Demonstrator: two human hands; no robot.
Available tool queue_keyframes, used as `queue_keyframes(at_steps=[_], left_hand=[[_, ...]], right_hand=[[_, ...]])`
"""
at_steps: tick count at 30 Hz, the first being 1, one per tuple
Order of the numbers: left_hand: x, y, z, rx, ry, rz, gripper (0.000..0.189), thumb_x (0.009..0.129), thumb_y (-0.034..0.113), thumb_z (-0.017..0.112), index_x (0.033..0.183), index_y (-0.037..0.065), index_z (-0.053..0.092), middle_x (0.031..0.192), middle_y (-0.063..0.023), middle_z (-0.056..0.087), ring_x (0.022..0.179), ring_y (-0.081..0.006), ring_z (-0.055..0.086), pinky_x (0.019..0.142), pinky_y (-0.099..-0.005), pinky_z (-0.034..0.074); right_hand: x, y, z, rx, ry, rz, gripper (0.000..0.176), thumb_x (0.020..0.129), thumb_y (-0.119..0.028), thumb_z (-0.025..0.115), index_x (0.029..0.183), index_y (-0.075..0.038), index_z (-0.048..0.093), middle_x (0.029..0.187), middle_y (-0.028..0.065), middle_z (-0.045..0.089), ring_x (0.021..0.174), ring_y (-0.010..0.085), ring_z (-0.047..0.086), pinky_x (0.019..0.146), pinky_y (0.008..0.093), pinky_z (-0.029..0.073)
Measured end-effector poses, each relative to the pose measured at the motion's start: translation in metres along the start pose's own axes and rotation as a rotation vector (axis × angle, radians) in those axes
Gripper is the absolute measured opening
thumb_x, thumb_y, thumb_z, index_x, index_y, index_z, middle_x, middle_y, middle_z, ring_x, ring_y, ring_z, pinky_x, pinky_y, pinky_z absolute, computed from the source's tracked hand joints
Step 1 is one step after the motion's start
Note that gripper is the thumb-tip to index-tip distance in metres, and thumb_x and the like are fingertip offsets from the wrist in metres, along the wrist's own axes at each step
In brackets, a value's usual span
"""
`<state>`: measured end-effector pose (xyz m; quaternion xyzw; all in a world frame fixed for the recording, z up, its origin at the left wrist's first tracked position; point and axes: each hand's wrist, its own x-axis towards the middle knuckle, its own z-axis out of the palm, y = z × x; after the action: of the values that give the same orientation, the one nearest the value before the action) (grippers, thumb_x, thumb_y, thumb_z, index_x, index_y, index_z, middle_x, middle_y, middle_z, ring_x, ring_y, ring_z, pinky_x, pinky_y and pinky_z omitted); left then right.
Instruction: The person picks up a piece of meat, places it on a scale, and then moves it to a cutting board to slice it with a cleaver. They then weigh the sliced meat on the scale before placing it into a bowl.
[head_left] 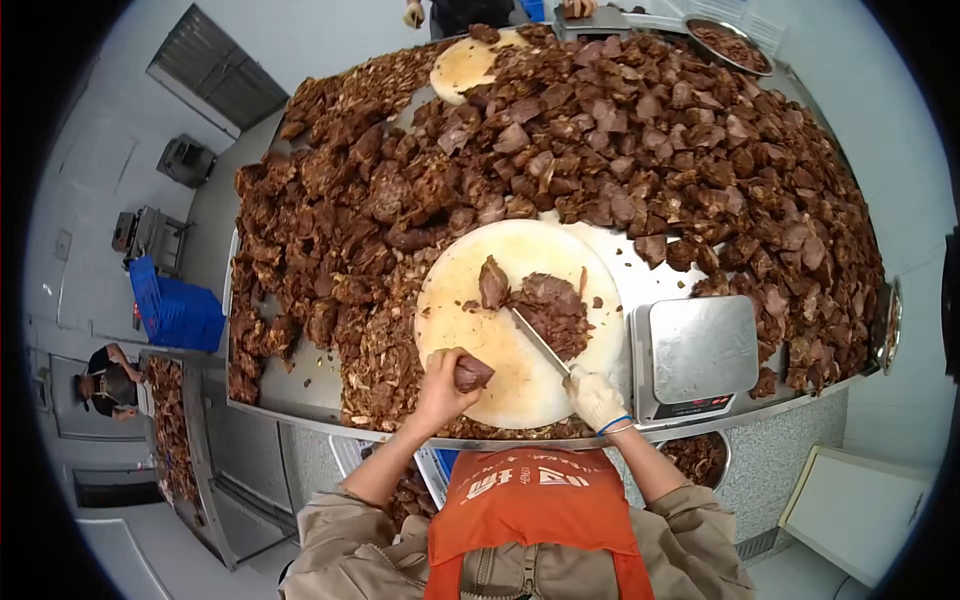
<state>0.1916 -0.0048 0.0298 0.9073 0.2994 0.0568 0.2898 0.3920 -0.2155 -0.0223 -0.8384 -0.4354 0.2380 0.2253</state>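
My bare left hand (pixel 443 392) is closed around a chunk of dark cooked meat (pixel 473 374) over the left part of a round white cutting board (pixel 510 395). My right hand (pixel 597 400), in a pale glove with a blue band at the wrist, grips a knife (pixel 541 342) by its handle at the board's lower right edge. The blade slants up and left, its tip near a pile of cut meat (pixel 552 308). Left of that pile stands a single meat piece (pixel 493 283).
A digital scale (pixel 702 350) sits right of the board. Heaps of meat (pixel 640 120) cover much of the metal table (pixel 300 385). Across it are a second board (pixel 462 68) and a person (pixel 475 14). Blue crates (pixel 180 305) and another worker (pixel 108 380) are at left.
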Motion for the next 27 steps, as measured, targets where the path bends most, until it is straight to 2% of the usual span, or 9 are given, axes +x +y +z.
queue_keyframes(at_steps=[5, 7, 8, 10, 12, 15, 23, 25, 27], left_hand=[[-0.021, -0.037, 0.09, -0.113, 0.159, -0.019, 0.082, 0.066, 0.021, 0.084, 0.131, 0.0, 0.04, 0.126, -0.0227, 0.048, 0.116, -0.0425, 0.045, 0.1, -0.0495, 0.039], [-0.026, -0.027, 0.073, -0.003, 0.235, -0.011, 0.077, 0.069, 0.021, 0.083, 0.131, 0.001, 0.043, 0.131, -0.0205, 0.046, 0.122, -0.0416, 0.043, 0.102, -0.0488, 0.039], [-0.029, -0.038, 0.067, 0.035, 0.171, 0.145, 0.07, 0.071, 0.019, 0.081, 0.129, 0.001, 0.047, 0.131, -0.0187, 0.047, 0.122, -0.0403, 0.043, 0.103, -0.0484, 0.039], [-0.031, -0.046, 0.066, 0.035, 0.088, 0.354, 0.047, 0.077, 0.013, 0.076, 0.119, 0.001, 0.057, 0.125, -0.0158, 0.052, 0.119, -0.0361, 0.048, 0.102, -0.0457, 0.042], [-0.022, -0.053, 0.075, 0.0, 0.05, 0.357, 0.046, 0.078, 0.012, 0.075, 0.119, 0.001, 0.058, 0.123, -0.0159, 0.054, 0.117, -0.036, 0.051, 0.101, -0.045, 0.044], [-0.022, -0.058, 0.08, -0.047, 0.03, 0.367, 0.044, 0.078, 0.011, 0.074, 0.118, 0.0, 0.059, 0.118, -0.0163, 0.057, 0.113, -0.0363, 0.054, 0.098, -0.044, 0.046], [-0.019, -0.055, 0.077, -0.075, 0.056, 0.361, 0.041, 0.076, 0.008, 0.074, 0.114, -0.002, 0.061, 0.114, -0.0172, 0.058, 0.108, -0.0375, 0.056, 0.095, -0.0432, 0.048], [-0.021, -0.056, 0.078, -0.097, 0.011, 0.328, 0.04, 0.076, 0.007, 0.074, 0.113, -0.003, 0.061, 0.113, -0.0179, 0.058, 0.108, -0.0378, 0.056, 0.094, -0.0426, 0.049], [-0.021, -0.057, 0.078, -0.107, 0.011, 0.326, 0.039, 0.076, 0.006, 0.074, 0.112, -0.003, 0.061, 0.112, -0.0181, 0.058, 0.108, -0.0375, 0.056, 0.094, -0.0423, 0.049]], right_hand=[[-0.019, -0.022, 0.005, -0.053, 0.074, -0.198, 0.015, 0.091, -0.017, 0.056, 0.081, -0.007, 0.05, 0.056, 0.0154, 0.053, 0.049, 0.0318, 0.058, 0.044, 0.0412, 0.046], [-0.022, -0.025, 0.022, -0.111, -0.004, -0.147, 0.015, 0.091, -0.017, 0.057, 0.083, -0.006, 0.052, 0.059, 0.0179, 0.056, 0.054, 0.0353, 0.061, 0.047, 0.0436, 0.047], [-0.021, -0.03, 0.026, -0.156, -0.058, -0.1, 0.015, 0.091, -0.017, 0.059, 0.085, -0.005, 0.053, 0.062, 0.0205, 0.059, 0.059, 0.0388, 0.063, 0.049, 0.046, 0.049], [-0.021, -0.036, 0.026, -0.245, -0.049, -0.147, 0.014, 0.091, -0.017, 0.058, 0.085, -0.006, 0.053, 0.059, 0.0157, 0.057, 0.052, 0.0317, 0.063, 0.046, 0.042, 0.048], [-0.022, -0.05, 0.017, -0.486, 0.076, -0.265, 0.011, 0.092, -0.016, 0.056, 0.088, -0.007, 0.053, 0.057, 0.0097, 0.055, 0.047, 0.0234, 0.061, 0.042, 0.0375, 0.047], [-0.021, -0.084, -0.003, -0.479, -0.058, -0.233, 0.008, 0.09, -0.015, 0.056, 0.092, -0.008, 0.054, 0.056, 0.0044, 0.052, 0.044, 0.0191, 0.058, 0.04, 0.0341, 0.047], [-0.038, -0.102, -0.036, -0.797, -0.104, -0.361, 0.025, 0.086, -0.015, 0.051, 0.106, -0.003, 0.055, 0.061, 0.0033, 0.054, 0.05, 0.0154, 0.059, 0.038, 0.0304, 0.044], [-0.033, -0.104, -0.036, -0.828, -0.122, -0.342, 0.023, 0.085, -0.015, 0.051, 0.104, -0.004, 0.055, 0.06, 0.0029, 0.054, 0.05, 0.0149, 0.058, 0.038, 0.0303, 0.042], [-0.027, -0.101, -0.03, -0.853, -0.048, -0.356, 0.006, 0.084, -0.019, 0.053, 0.086, -0.013, 0.054, 0.056, -0.0002, 0.05, 0.044, 0.0129, 0.052, 0.035, 0.0301, 0.034]])
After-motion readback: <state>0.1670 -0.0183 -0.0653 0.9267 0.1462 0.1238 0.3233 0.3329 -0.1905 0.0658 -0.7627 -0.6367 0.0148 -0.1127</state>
